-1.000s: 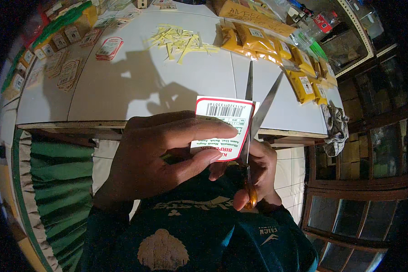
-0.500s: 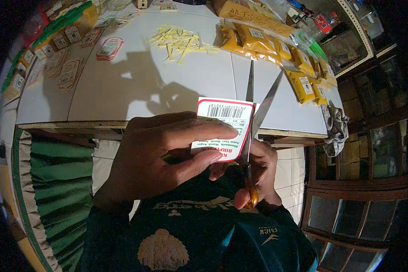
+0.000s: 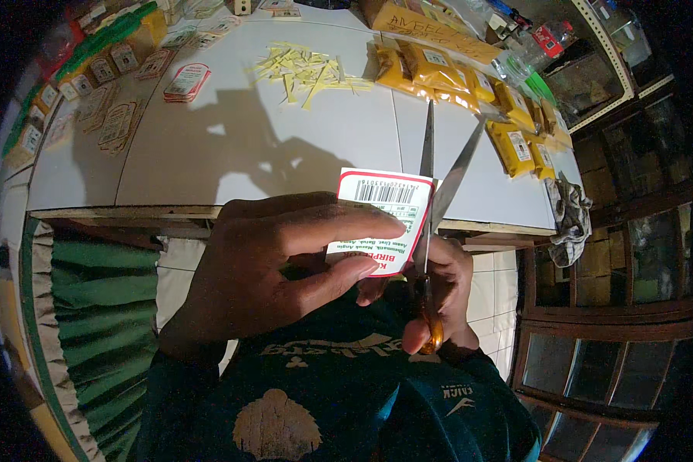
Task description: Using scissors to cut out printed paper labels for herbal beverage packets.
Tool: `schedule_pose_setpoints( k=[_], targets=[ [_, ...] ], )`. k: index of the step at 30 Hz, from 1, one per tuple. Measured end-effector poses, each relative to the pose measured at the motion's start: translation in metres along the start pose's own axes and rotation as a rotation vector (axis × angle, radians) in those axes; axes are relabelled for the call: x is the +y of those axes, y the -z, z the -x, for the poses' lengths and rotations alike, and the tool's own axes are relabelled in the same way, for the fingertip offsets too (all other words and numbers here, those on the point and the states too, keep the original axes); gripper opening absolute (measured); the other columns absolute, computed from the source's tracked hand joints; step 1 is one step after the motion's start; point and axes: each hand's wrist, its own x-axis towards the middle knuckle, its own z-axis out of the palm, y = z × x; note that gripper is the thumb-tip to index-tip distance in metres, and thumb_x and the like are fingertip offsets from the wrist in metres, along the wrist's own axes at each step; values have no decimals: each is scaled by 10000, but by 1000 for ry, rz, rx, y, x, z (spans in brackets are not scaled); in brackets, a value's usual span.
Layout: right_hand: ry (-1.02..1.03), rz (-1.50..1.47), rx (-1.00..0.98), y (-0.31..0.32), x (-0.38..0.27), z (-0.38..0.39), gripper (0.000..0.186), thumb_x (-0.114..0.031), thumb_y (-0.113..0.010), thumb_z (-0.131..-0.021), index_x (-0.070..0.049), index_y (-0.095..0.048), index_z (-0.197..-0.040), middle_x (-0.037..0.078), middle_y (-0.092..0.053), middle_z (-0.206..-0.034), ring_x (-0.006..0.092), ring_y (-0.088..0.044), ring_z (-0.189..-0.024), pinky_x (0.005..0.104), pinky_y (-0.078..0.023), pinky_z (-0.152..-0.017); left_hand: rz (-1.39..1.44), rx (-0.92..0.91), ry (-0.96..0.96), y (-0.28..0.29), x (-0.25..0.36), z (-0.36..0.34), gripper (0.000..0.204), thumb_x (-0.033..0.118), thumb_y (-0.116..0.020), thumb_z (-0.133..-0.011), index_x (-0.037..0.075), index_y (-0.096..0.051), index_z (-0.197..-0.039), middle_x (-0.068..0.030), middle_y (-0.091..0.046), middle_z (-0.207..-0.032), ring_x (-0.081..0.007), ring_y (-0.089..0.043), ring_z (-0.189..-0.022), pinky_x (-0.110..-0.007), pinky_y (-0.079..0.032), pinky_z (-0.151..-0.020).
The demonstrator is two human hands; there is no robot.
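Between the thumb and fingers of my left hand point(image 3: 277, 254) is a white label point(image 3: 381, 202) with a red border and a barcode, its print upside down to me. My right hand point(image 3: 448, 285) grips a pair of scissors point(image 3: 431, 231) by the orange-brown handles. The scissor blades stand apart and point away toward the table's far side. Along the label's right edge runs one blade, close to the red border. Both hands are in front of the table's near edge, above my lap. My right fingers are partly hidden behind the scissors and label.
Yellow-white paper strips point(image 3: 304, 71) lie heaped on the white table point(image 3: 208, 146). Left of them sits a stack of labels point(image 3: 186, 82); more labels point(image 3: 117, 123) lie farther left. Yellow-orange packets point(image 3: 512, 146) fill the right side. A crumpled cloth point(image 3: 570, 219) hangs at the right corner.
The label and scissors have shifted very slightly to the right. Both hands keep their grip, and the blades remain apart.
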Motion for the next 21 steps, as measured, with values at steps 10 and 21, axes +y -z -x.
schedule_pose_setpoints(
  k=[10,21],
  targets=[
    [3,125,-52,6,-4,-3,832,-300,-931,-560,83,-513,-1168,130,-663,-999,182,-663,-862,300,-564,-754,16,27,-1,1,-5,-1,273,96,-693,-828,91,-673,-1100,-130,-692,-1007,-221,-702,-857,-312,-583,-730],
    [-59,83,-25,5,-5,-35,671,-190,-916,-602,61,-559,-1112,94,-663,-920,137,-641,-770,250,-516,-674,127,57,-45,13,-23,-11,280,32,-675,-833,19,-640,-1110,-170,-677,-1018,-241,-683,-932,-348,-589,-820]
  ],
)
